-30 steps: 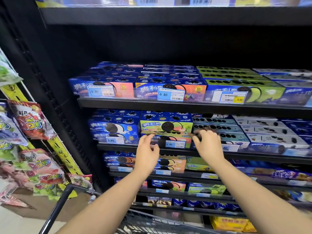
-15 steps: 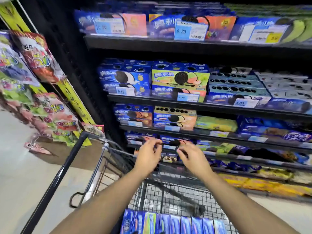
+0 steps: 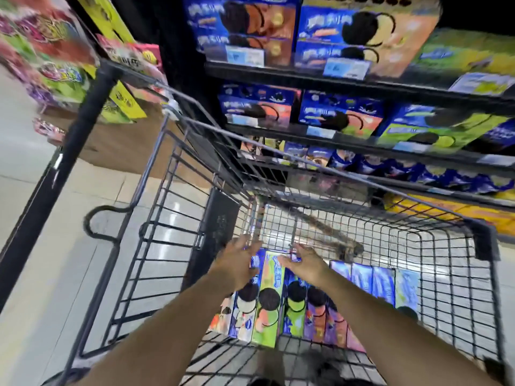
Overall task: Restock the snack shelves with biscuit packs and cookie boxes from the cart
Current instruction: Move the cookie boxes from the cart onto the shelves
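Black wire shopping cart (image 3: 80,129) fills the head view, which has dropped away from the black metal shelves (image 3: 306,78), where both hands were up at the stacked blue-and-orange cookie boxes (image 3: 359,26) a second ago. Now the left hand (image 3: 237,263) and right hand (image 3: 306,264) reach down into the basket, fingers spread and slack, gripping nothing, either side of an upright yellow-green cookie box (image 3: 269,302) in the row standing on the cart floor (blur hides whether fingertips touch it). I judge the last placement finished and a fresh pick beginning; plenty of boxes are left to shelve
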`<act>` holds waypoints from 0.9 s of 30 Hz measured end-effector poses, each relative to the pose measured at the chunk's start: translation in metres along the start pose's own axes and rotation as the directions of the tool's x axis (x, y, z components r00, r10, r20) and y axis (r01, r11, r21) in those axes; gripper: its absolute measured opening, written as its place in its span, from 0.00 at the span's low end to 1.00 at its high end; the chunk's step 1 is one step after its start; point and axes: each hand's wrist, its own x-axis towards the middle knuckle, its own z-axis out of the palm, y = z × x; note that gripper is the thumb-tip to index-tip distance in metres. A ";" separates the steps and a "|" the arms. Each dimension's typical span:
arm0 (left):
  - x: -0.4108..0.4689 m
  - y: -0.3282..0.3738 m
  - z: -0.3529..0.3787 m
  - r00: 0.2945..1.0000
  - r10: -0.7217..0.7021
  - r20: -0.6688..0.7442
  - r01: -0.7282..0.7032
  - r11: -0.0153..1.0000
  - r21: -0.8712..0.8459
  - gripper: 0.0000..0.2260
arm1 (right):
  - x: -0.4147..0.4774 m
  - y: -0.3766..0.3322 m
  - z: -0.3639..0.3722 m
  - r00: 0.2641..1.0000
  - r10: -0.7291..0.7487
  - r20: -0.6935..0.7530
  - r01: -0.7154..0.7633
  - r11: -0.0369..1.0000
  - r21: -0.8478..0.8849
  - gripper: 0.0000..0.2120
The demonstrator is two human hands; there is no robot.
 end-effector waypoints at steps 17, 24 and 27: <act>0.016 -0.019 0.022 0.999 -0.008 0.042 0.005 0.998 0.063 0.41 | 0.012 0.006 0.050 0.995 -0.050 0.083 0.006 0.886 0.463 0.34; 0.018 -0.020 0.025 1.000 0.004 0.018 -0.005 0.999 0.045 0.39 | -0.012 0.038 0.086 0.968 0.064 0.242 -0.177 0.859 0.480 0.67; 0.011 -0.014 0.020 1.000 -0.025 0.009 0.025 1.000 0.018 0.35 | -0.022 0.041 0.077 0.977 0.069 0.200 -0.169 0.823 0.542 0.61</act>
